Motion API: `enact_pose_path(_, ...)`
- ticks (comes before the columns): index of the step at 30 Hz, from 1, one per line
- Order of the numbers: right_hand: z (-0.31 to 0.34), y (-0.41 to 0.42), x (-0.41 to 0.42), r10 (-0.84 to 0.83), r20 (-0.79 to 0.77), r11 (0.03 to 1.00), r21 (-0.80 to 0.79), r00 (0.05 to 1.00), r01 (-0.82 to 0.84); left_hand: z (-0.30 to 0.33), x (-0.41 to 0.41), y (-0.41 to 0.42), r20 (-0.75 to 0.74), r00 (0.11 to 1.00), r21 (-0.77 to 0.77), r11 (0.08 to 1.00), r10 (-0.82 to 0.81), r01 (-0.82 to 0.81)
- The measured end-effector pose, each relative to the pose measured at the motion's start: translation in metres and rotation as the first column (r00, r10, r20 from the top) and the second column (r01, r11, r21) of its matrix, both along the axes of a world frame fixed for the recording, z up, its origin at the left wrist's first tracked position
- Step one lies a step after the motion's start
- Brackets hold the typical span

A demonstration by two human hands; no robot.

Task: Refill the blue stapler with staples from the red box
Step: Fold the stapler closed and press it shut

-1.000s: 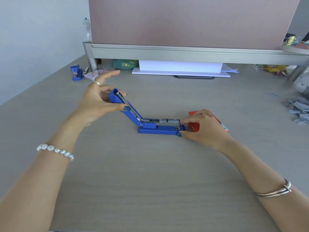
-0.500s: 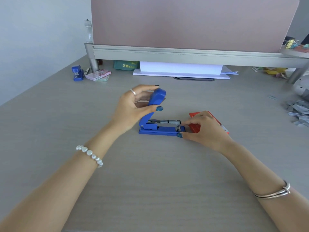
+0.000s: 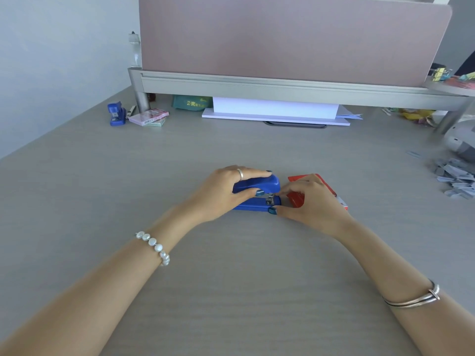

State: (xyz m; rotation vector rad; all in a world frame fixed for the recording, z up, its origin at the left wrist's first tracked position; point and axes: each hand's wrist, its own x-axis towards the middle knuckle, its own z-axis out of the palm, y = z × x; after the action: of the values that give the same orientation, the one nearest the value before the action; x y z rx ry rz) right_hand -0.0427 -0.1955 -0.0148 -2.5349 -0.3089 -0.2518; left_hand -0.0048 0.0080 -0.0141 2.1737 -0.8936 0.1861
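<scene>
The blue stapler (image 3: pixel 259 187) lies flat on the grey desk at the centre, its top cover folded down over the base. My left hand (image 3: pixel 226 192) wraps the cover from the left, thumb on its near side. My right hand (image 3: pixel 312 202) pinches the stapler's front end, thumb at the base tip. The red box (image 3: pixel 297 197) sits just right of the stapler, mostly hidden behind my right hand.
A small blue stapler (image 3: pixel 116 114) and flat card boxes (image 3: pixel 149 116) sit at the back left. White paper stack (image 3: pixel 275 110) lies under the partition rail. A heap of loose staple strips (image 3: pixel 455 176) lies at the right edge.
My left hand swung the stapler's raised cover down from the left until it lies closed on the base. My right hand stayed at the front end.
</scene>
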Motion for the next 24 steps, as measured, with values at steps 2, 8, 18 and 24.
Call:
enact_pose_path(2,-0.0003,0.0002,-0.0002,-0.004,-0.003,1.0,0.002,1.0,0.004,-0.0005,0.0009,0.0005,0.024,1.0,0.005,1.0,0.002,-0.002)
enact_pose_path(8,-0.0011,0.0001,-0.0002,-0.008,0.002,1.0,0.001,1.0,0.008,0.0002,0.0011,0.0006,0.006,1.0,-0.001,1.0,0.011,-0.011)
enact_pose_path(18,-0.0011,0.0008,-0.0006,0.009,0.022,1.0,0.017,1.0,-0.01,-0.0036,0.0019,-0.0024,0.084,0.996,0.184,0.982,0.014,-0.029)
enact_pose_path(24,-0.0022,0.0005,0.0004,0.008,0.024,1.0,0.016,1.0,-0.008,-0.0049,0.0027,-0.0031,0.091,0.996,0.18,0.983,0.011,-0.027)
